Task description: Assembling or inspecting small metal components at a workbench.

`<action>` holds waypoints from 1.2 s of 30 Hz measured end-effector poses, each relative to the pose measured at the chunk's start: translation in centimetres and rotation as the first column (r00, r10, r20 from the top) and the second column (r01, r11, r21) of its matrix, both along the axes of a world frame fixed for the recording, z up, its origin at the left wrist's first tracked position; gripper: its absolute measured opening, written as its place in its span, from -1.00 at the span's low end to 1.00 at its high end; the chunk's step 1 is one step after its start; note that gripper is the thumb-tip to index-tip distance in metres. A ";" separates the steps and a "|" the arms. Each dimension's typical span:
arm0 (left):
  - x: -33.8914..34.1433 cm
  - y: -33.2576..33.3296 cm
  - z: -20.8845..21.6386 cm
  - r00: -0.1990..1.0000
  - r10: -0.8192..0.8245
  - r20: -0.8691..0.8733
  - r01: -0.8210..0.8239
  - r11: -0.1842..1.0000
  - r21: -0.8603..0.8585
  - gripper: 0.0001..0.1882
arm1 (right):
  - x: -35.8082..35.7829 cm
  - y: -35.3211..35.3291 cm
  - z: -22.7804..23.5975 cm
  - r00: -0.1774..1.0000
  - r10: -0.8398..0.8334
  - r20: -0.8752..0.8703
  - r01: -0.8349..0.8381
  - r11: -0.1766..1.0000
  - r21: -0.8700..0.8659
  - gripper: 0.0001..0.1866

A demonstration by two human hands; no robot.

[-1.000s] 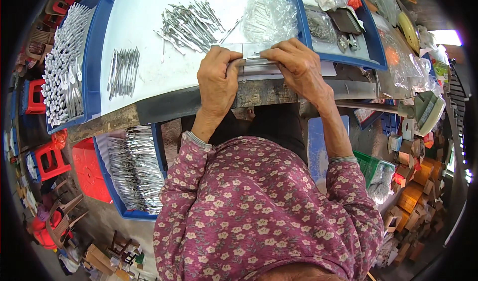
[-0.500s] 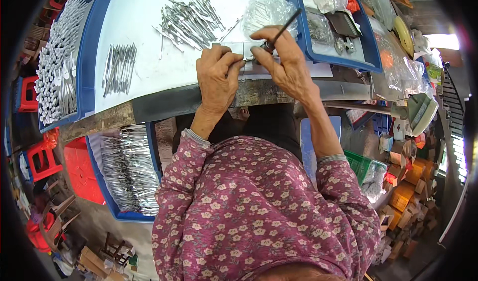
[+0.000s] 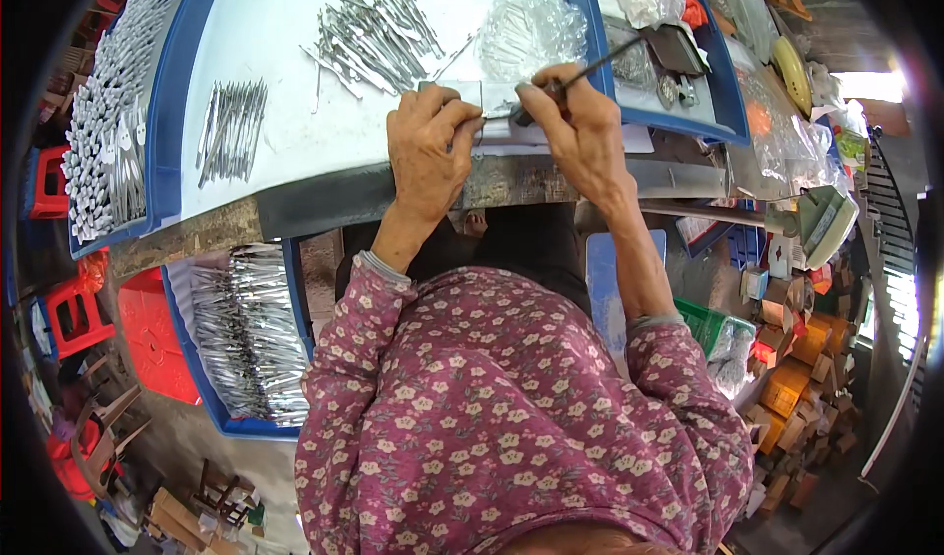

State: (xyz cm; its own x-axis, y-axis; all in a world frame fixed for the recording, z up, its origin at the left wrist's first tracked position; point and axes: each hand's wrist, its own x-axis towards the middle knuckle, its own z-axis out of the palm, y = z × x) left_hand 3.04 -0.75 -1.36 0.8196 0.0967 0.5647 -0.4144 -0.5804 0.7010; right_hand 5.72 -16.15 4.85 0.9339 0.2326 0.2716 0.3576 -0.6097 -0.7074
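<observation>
Your right hand (image 3: 580,122) has now closed round a dark rod tool (image 3: 609,58), low end beside the slim metal piece (image 3: 499,115) your left hand (image 3: 430,147) pinches near the bench (image 3: 280,34) edge. Reads as tool work now.

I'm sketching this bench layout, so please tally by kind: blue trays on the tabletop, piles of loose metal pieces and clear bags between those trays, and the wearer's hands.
Blue trays: 2
Piles of loose metal pieces: 2
Clear bag: 1
Hands: 2
Total: 7
</observation>
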 end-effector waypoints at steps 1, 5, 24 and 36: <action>-0.1 0.1 0.0 1.000 -0.002 -0.002 0.002 1.000 0.003 -0.92 | 0.2 -0.6 0.0 0.999 0.042 -0.002 -0.042 0.999 0.020 -0.73; -0.2 0.1 0.0 1.000 -0.004 -0.019 0.004 1.000 -0.018 -0.92 | -0.6 -0.8 4.7 0.982 -0.052 0.179 0.016 0.980 0.197 -0.82; 0.7 -1.0 2.2 0.993 -0.097 0.061 0.068 0.928 0.365 -0.87 | -1.3 -2.6 -2.6 0.985 -0.167 0.052 0.141 0.935 0.327 -0.85; -0.4 3.5 2.1 0.982 0.188 -0.031 -0.183 0.978 0.102 -0.92 | -0.8 -2.4 -2.8 0.985 -0.168 -0.032 0.169 0.929 0.328 -0.84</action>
